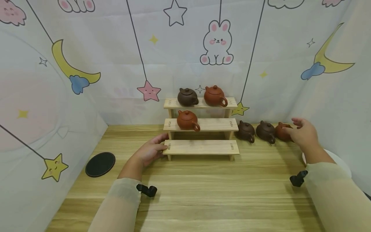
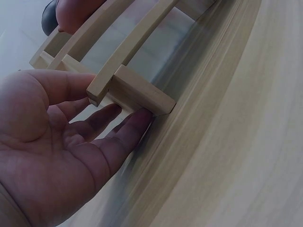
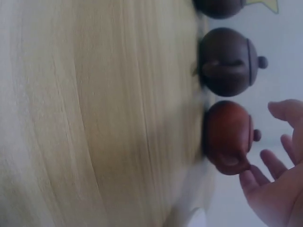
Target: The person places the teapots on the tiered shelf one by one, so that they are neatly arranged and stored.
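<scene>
My left hand (image 1: 149,151) is at the left end of a three-step wooden stand (image 1: 200,147), its fingers loosely bent against the lowest step's end and leg in the left wrist view. Over at the right, my right hand (image 1: 305,135) reaches to a small reddish-brown teapot (image 3: 228,135) with fingers and thumb spread apart. Its lower fingers are close to the teapot's handle; whether they touch is unclear. A dark teapot (image 1: 187,97) and a red teapot (image 1: 214,96) stand on the top step. Another red teapot (image 1: 187,120) sits on the middle step's left side.
Two dark teapots, one nearer the stand (image 1: 245,130) and one farther right (image 1: 265,131), stand in line with the reddish one. A round black mat (image 1: 100,164) lies at left. Part of a white round object (image 1: 342,162) shows behind the right forearm. Printed cloth hangs behind the table.
</scene>
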Tool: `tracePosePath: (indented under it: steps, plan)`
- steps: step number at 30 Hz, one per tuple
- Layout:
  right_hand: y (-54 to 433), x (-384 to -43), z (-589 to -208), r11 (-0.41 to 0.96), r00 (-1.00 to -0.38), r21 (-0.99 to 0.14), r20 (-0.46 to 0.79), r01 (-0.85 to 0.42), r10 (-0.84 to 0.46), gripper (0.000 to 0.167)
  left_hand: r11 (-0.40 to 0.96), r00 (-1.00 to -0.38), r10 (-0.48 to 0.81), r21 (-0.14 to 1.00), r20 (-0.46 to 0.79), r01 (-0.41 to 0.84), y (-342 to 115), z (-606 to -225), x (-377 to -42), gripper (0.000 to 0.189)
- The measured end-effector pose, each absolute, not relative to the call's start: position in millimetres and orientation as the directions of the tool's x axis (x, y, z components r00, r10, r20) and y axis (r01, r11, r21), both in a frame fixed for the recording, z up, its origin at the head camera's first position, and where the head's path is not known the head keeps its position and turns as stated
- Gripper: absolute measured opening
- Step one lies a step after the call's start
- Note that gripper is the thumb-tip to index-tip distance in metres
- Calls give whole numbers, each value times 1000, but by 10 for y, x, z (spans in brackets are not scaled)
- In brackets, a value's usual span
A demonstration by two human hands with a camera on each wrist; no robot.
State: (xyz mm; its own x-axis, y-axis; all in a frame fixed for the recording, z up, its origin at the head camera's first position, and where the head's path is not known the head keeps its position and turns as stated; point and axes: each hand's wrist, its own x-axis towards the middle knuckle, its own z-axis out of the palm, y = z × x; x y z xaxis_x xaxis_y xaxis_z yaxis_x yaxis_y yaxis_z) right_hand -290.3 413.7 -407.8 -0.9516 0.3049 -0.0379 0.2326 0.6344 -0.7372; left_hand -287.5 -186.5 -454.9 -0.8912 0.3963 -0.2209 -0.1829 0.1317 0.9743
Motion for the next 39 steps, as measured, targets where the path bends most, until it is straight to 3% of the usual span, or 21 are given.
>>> tracePosePath:
  steps: [10, 21, 33, 39]
  plan:
    - [4235, -3008, -4235, 676, -959, -687, -128, 269, 252, 92, 124, -892, 395, 975, -220, -186, -1877, -4556, -2872, 71]
    - [4196, -3052, -4263, 771, -978, -608, -51, 191, 201, 89, 115, -892, 398, 976, -217, -186, -1877, -4558, -2881, 71]
    - [4153, -2923, -4241, 651, -950, -709, -87, 271, 301, 94, 121, -892, 394, 974, -223, -190, -1871, -4578, -2864, 71]
    - [4077, -2787, -4126, 595, -946, -768, -44, 237, 320, 95, 114, -895, 390, 975, -219, -189, -1873, -4569, -2863, 71]
